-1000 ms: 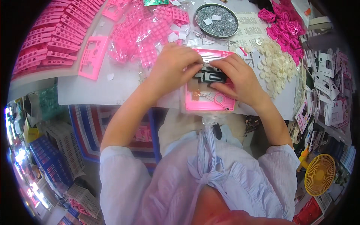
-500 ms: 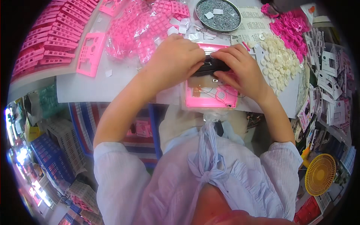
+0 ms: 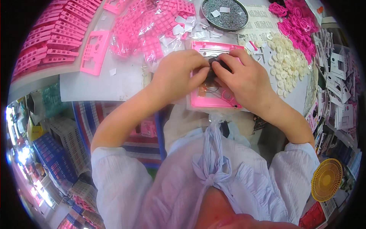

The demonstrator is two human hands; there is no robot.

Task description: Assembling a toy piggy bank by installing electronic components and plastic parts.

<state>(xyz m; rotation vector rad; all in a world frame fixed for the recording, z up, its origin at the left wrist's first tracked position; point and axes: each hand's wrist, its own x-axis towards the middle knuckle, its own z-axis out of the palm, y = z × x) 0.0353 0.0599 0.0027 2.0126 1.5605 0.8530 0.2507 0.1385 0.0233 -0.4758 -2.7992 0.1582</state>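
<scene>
A shallow pink plastic case (image 3: 214,102) lies on the table in front of me, its inside facing up, with thin wires and a small brown board in its lower half. Over its middle is a black plastic part (image 3: 225,65), largely covered by my fingers. My left hand (image 3: 179,74) is closed at the left end of that part, thumb against it. On the other side my right hand (image 3: 246,80) grips the part, with its fingers bent over the top. Whether the black part is seated in the case cannot be made out.
Further left lie a pink panel (image 3: 100,53) and rows of stacked pink panels (image 3: 61,38). Clear bags of pink grid pieces (image 3: 143,34) sit behind. A round dish (image 3: 228,29) holds small screws. To the right are white round pieces (image 3: 286,68) and magenta parts (image 3: 299,34).
Both hands have come down and nearer to me with the black part, which now sits lower over the case. The far edge of the case has come into sight.
</scene>
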